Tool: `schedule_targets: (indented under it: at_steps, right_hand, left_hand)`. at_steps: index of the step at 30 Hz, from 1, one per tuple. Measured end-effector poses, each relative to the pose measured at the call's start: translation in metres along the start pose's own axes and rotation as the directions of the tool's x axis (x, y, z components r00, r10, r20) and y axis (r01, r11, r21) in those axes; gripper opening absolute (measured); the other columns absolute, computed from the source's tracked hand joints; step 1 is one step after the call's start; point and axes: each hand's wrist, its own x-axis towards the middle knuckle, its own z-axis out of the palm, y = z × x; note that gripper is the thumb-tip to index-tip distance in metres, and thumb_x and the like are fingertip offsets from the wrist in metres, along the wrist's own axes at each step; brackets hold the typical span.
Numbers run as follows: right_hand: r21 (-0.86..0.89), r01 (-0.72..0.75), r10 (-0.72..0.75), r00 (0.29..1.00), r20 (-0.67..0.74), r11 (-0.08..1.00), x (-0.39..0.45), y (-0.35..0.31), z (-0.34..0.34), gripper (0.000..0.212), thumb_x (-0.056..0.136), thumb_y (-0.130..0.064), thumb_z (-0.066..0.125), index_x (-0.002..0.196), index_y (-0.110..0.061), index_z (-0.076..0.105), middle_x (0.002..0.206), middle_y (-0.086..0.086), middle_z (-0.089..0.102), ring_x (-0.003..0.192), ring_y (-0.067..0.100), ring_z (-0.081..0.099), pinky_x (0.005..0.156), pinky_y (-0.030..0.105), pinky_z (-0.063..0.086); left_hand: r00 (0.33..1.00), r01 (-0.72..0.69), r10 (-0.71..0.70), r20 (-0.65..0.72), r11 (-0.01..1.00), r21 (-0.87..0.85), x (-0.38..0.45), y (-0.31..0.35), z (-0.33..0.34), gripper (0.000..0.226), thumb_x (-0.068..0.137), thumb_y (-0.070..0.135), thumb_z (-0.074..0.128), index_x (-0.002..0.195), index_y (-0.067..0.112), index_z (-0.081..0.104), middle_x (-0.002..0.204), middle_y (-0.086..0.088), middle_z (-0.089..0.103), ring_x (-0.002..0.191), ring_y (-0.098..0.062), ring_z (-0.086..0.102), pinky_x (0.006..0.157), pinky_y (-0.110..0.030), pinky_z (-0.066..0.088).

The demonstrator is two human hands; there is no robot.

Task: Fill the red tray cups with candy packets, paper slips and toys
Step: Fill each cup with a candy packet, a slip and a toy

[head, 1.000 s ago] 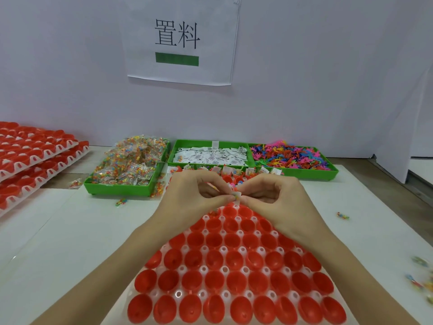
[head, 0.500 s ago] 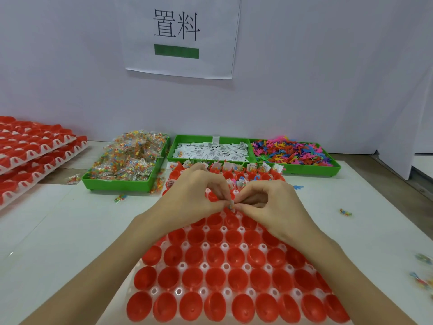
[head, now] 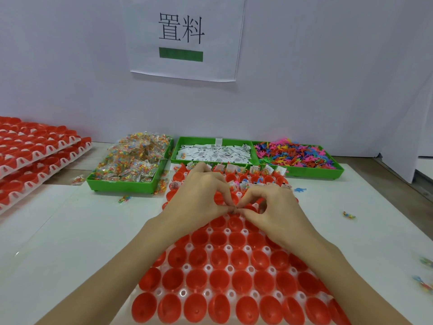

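The red tray of cups [head: 225, 275] lies in front of me on the white table. Its far rows hold paper slips, toys and candy packets; the near rows are empty cups. My left hand [head: 199, 198] and my right hand [head: 274, 209] meet fingertip to fingertip over the tray's middle, together pinching a small item [head: 235, 208] that is mostly hidden by the fingers. Behind the tray stand three green bins: candy packets [head: 133, 164], paper slips [head: 214, 152] and coloured toys [head: 295, 153].
Stacked red trays [head: 35, 156] sit at the far left. Loose candy packets [head: 349, 215] and a blue toy [head: 300, 190] lie on the table around the tray. A paper sign [head: 182, 36] hangs on the white back wall.
Both hands have lowered towards the tray cups while still pinching the small item between them; the view has tilted slightly.
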Motion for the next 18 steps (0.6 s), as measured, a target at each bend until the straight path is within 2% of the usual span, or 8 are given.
schedule_targets:
  at_steps: [3, 6, 9, 12, 15, 18]
  right_hand:
    - [-0.006, -0.002, 0.002, 1.0, 0.018, 1.0, 0.0, -0.001, -0.001, 0.014, 0.081, -0.015, 0.082, 0.08, -0.028, 0.078, 0.08, -0.019, 0.071, 0.072, -0.013, 0.056, 0.07, 0.009, 0.033]
    - [-0.031, 0.003, -0.002, 1.0, 0.018, 1.0, -0.001, 0.0, -0.002, 0.012, 0.083, -0.017, 0.082, 0.081, -0.029, 0.078, 0.086, -0.018, 0.068, 0.071, -0.012, 0.052, 0.074, 0.015, 0.034]
    - [-0.102, -0.022, 0.023, 1.0, 0.01, 0.994, -0.001, 0.0, -0.001, 0.01, 0.086, -0.022, 0.079, 0.086, -0.032, 0.077, 0.097, -0.012, 0.059, 0.088, -0.002, 0.049, 0.085, 0.022, 0.036]
    - [-0.137, -0.03, 0.034, 0.999, 0.024, 0.99, -0.002, 0.0, -0.003, 0.01, 0.087, -0.024, 0.078, 0.089, -0.034, 0.077, 0.099, -0.011, 0.055, 0.099, 0.007, 0.051, 0.091, 0.025, 0.039]
    - [-0.146, -0.03, 0.035, 0.999, 0.037, 0.989, -0.002, 0.0, -0.004, 0.009, 0.087, -0.026, 0.078, 0.09, -0.035, 0.078, 0.099, -0.01, 0.056, 0.099, 0.008, 0.051, 0.091, 0.025, 0.041]
    - [-0.147, -0.033, 0.038, 0.999, 0.031, 0.989, -0.002, 0.0, -0.004, 0.009, 0.088, -0.026, 0.078, 0.093, -0.034, 0.079, 0.098, -0.009, 0.057, 0.095, 0.006, 0.05, 0.086, 0.021, 0.036]
  left_hand:
    - [0.996, -0.075, 0.071, 0.059, 0.995, 0.071, 0.0, 0.001, -0.002, 0.005, 0.083, 0.033, 0.083, 0.088, 0.033, 0.083, 0.098, 0.018, 0.068, 0.098, -0.014, 0.042, 0.092, -0.036, 0.04]
    - [0.985, -0.149, 0.133, 0.107, 0.976, 0.157, -0.004, 0.0, -0.004, 0.012, 0.089, 0.032, 0.071, 0.093, 0.034, 0.082, 0.103, 0.018, 0.063, 0.101, -0.013, 0.041, 0.095, -0.04, 0.036]
    - [0.976, -0.196, 0.17, 0.132, 0.956, 0.218, -0.008, -0.001, -0.006, 0.017, 0.092, 0.035, 0.065, 0.094, 0.035, 0.082, 0.109, 0.021, 0.059, 0.106, -0.012, 0.041, 0.097, -0.04, 0.033]
    - [0.979, -0.193, 0.177, 0.105, 0.967, 0.167, -0.007, -0.001, -0.01, 0.016, 0.095, 0.041, 0.066, 0.096, 0.037, 0.082, 0.109, 0.025, 0.064, 0.109, -0.008, 0.043, 0.097, -0.035, 0.03]
    - [0.981, -0.19, 0.186, 0.045, 0.978, 0.089, -0.006, -0.002, -0.013, 0.012, 0.094, 0.041, 0.069, 0.096, 0.037, 0.081, 0.103, 0.026, 0.069, 0.105, -0.007, 0.045, 0.091, -0.029, 0.025]
    - [0.978, -0.204, 0.199, 0.061, 0.975, 0.089, -0.008, -0.001, -0.013, 0.014, 0.093, 0.033, 0.069, 0.098, 0.036, 0.081, 0.104, 0.026, 0.07, 0.105, -0.007, 0.047, 0.094, -0.034, 0.029]
